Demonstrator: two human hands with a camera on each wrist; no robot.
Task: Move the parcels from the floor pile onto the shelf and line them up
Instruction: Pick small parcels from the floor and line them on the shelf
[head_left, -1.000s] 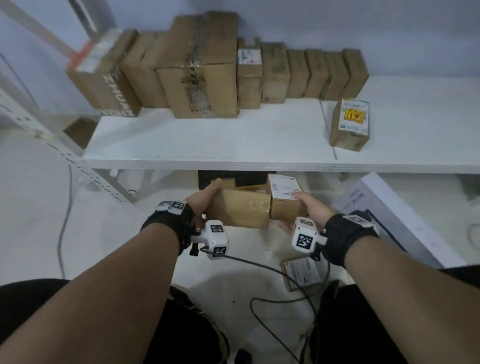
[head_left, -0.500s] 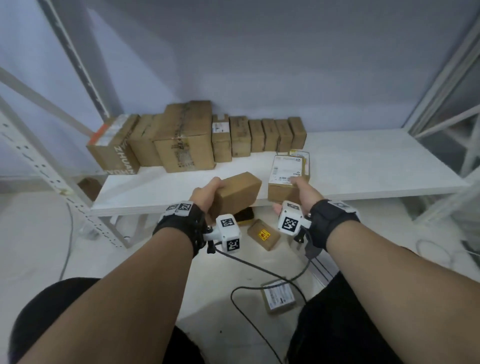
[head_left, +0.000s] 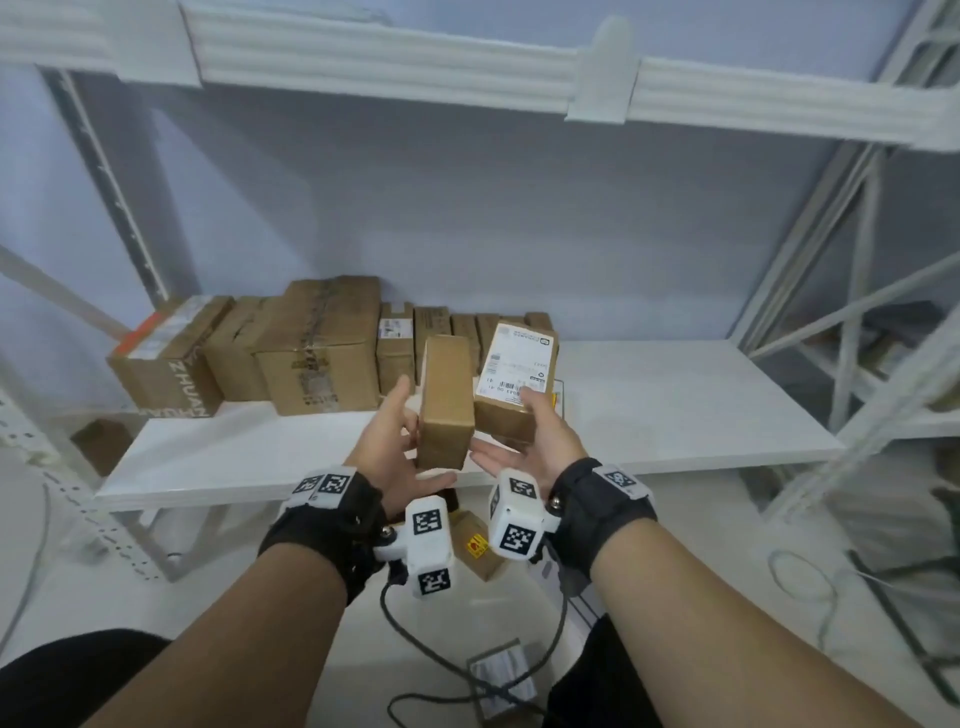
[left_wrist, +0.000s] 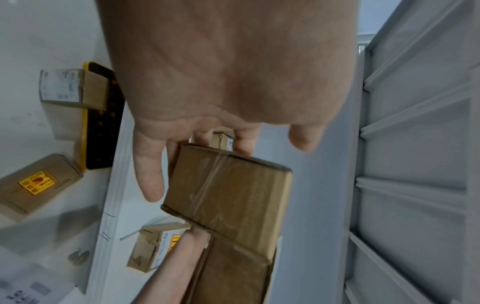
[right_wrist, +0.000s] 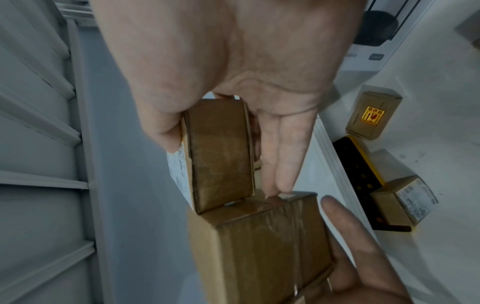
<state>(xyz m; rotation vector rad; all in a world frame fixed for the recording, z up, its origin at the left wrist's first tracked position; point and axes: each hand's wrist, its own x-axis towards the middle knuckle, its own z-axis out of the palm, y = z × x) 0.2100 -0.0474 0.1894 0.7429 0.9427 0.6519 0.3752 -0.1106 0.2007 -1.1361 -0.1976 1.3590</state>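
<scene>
We note 2 small parcels held above the shelf (head_left: 649, 410) front edge: L hand (head_left: 395, 447) grasps plain parcel (head_left: 447, 400), R hand (head_left: 540, 441) grasps labelled parcel (head_left: 514, 379). Judged light, stiff cardboard; taped faces likely slick, so hold opposite sides.

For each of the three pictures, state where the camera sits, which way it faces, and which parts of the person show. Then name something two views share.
Head: worn on the head, faces the white shelf; both forearms show.
Left wrist: looks along the left hand at the plain brown cardboard parcel.
Right wrist: looks along the right hand at the white-labelled brown parcel.
Shared: both wrist views show both parcels.
</scene>
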